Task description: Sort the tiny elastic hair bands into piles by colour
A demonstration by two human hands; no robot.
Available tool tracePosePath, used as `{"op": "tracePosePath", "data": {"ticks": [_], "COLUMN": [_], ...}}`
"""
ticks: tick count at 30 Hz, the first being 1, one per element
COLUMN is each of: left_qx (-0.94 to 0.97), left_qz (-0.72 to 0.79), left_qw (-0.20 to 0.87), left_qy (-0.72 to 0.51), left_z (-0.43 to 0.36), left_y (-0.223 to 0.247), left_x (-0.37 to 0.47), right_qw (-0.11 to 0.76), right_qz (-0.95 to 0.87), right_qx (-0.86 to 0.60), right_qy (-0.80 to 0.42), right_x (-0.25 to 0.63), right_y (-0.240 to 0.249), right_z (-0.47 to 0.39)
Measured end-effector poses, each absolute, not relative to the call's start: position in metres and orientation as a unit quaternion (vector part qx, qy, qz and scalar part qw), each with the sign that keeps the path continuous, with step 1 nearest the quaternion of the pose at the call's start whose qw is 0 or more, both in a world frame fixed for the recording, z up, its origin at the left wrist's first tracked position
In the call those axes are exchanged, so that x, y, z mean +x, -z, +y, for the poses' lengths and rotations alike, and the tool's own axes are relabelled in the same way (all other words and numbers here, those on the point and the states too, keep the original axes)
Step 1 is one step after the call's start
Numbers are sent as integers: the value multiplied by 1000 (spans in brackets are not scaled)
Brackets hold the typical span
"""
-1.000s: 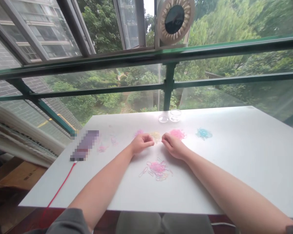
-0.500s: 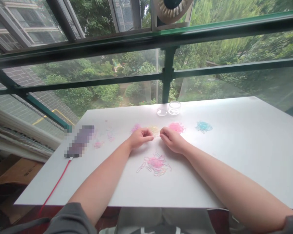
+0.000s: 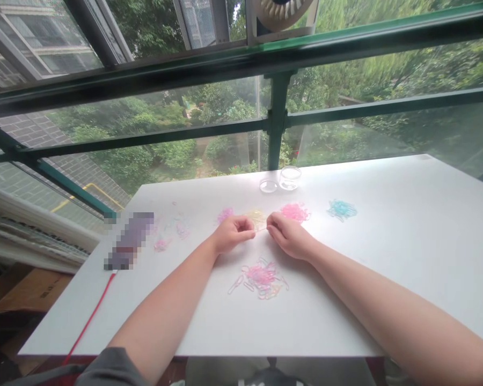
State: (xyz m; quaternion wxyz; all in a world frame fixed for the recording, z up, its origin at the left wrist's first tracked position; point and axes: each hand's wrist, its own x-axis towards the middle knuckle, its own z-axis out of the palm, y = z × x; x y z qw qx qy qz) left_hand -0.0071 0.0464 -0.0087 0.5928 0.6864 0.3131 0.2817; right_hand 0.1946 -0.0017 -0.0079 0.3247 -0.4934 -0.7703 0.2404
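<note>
My left hand point(image 3: 232, 234) and my right hand point(image 3: 286, 234) are close together over the middle of the table, thumbs and fingers pinched. A thin, pale paper clip point(image 3: 261, 230) spans the small gap between their fingertips; its exact shape is too small to make out. Just behind the hands lies a pile of yellow clips point(image 3: 255, 215), with purple clips point(image 3: 225, 215) left of it and bright pink clips point(image 3: 295, 212) right of it. Nearer to me is a mixed pile of pink and pale clips point(image 3: 261, 274), spread loosely on the tabletop.
Blue-green clips point(image 3: 342, 208) form a pile at the right. A clear round jar point(image 3: 290, 178) and its lid point(image 3: 268, 186) stand at the back edge of the white table point(image 3: 386, 241). Small clip groups point(image 3: 160, 245) and a pixelated phone-like object point(image 3: 129, 240) with a red cable point(image 3: 90, 316) are left.
The view has shifted slightly, so the table and hands appear a little lower. Both hands keep their pinch, and the thin piece between them shows a little more clearly.
</note>
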Motion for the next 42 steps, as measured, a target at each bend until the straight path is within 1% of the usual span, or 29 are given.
{"op": "tracePosePath", "data": {"ticks": [4,10,17,23,28,33,38,42], "left_qx": [673,702,718,732,741,735,739,738], "left_qz": [317,324,339,343,352,350,348,351], "left_qw": [595,562,537,523,507,514,511,511], "left_qy": [-305,-293,-285,-269,-265,-271,-267,-267], "left_z": [48,42,42,40,40,39,38,38], "left_y": [8,8,8,8,9,9,8,8], "left_x": [-7,-4,-4,-4,-4,-3,-3,-3], "right_qw": [339,315,330,318,329,330,320,332], "right_qz": [-751,-772,-745,-765,-763,-760,-766,-757], "right_qx": [-514,-493,-490,-462,-468,-457,-466,-468], "right_qy": [-239,-250,-309,-317,-301,-323,-305,-313], "right_x": [195,194,198,196,196,196,196,196], "right_y": [8,5,7,9,9,9,8,9], "right_z": [-1,-6,-5,-6,-6,-5,-5,-5]}}
